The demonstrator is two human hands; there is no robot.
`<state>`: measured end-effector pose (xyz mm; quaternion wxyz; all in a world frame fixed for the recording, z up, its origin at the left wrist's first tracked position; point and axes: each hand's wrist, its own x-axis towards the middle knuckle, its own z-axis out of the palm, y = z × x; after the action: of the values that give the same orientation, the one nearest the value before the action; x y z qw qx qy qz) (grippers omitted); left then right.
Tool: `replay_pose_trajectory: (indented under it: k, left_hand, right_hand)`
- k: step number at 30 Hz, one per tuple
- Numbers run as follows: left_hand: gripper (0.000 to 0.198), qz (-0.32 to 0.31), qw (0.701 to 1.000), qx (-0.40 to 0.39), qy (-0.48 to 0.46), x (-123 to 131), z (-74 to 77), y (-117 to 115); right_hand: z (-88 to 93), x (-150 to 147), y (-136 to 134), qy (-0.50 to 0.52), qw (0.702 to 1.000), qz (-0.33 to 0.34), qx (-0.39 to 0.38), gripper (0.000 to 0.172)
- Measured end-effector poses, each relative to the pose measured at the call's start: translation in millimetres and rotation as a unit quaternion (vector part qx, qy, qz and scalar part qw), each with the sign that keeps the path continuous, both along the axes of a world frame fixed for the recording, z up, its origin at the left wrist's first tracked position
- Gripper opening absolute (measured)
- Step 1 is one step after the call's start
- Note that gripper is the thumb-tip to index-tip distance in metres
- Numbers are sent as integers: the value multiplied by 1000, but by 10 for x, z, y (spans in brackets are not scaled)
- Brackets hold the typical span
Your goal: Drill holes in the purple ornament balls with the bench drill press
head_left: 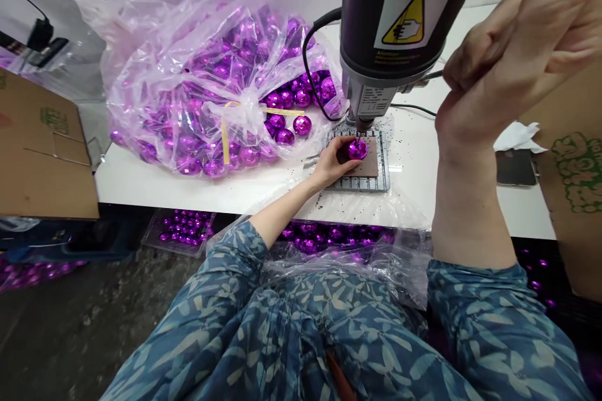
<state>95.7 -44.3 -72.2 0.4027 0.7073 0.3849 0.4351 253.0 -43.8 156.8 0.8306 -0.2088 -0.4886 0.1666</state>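
Observation:
My left hand (pixel 336 161) grips a shiny purple faceted ball (pixel 358 149) between thumb and fingers. The ball rests on a brown board (pixel 370 166) on the slotted metal base (pixel 383 183) of a bench drill press (pixel 392 19). Right above the ball is the drill chuck (pixel 364 124), its bit reaching down to the ball's top; whether it has gone in I cannot tell. Raised at the upper right, my right hand (pixel 508 44) is closed round the drill press lever (pixel 433 76), most of which the fingers hide.
A big clear plastic bag (pixel 188 75) of purple balls fills the table's left. Cardboard boxes (pixel 37 144) stand at both sides. A dark phone (pixel 516 168) and white tissue (pixel 520 136) lie at right. More purple balls (pixel 320 238) sit in plastic below the table edge.

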Motion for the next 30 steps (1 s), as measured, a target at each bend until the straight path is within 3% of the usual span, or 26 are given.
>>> replay_pose_trajectory:
  k: [7, 21, 30]
  left_hand:
    - [57, -15, 1000, 10, -4, -12, -40, 18]
    - [58, -25, 999, 17, -20, -10, -86, 41]
    - [59, -22, 1000, 10, -18, -5, -109, 51]
  right_hand:
    - [-289, -8, -126, -9, 999, -30, 28, 77]
    - [-697, 116, 75, 10, 991, -101, 93, 89]
    - [-927, 202, 169, -23, 985, -136, 104, 85]
